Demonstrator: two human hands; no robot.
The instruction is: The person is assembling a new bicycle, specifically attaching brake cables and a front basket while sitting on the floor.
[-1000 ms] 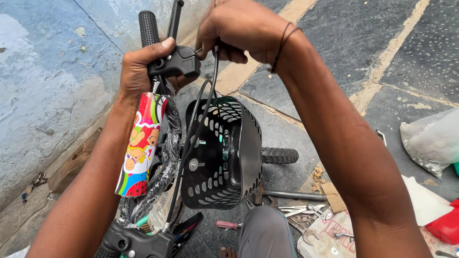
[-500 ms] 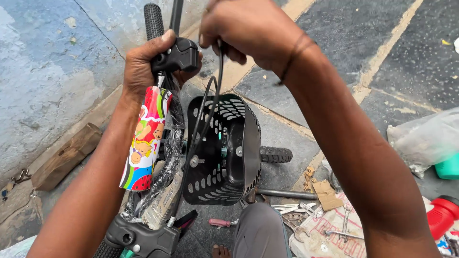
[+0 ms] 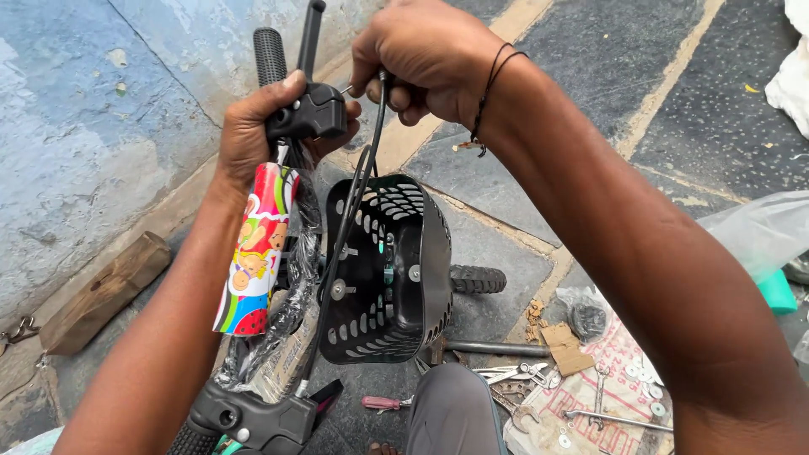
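My left hand point(image 3: 253, 135) clamps the brake lever mount point(image 3: 310, 114) — right hand point(image 3: 425, 63) pinches the black cable point(image 3: 371, 160); best kept taut, fed straight — no kinks

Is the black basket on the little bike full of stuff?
No, the black basket is empty; only its holed walls and bolts show inside.

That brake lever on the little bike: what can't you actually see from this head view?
- Cable end: hidden inside the right hand, head view.
- Brake lever clamp: covered by the left hand.
- Lower grip: cut off by the bottom edge.
- Basket interior: faces away.
- Small tools: too small to tell apart.
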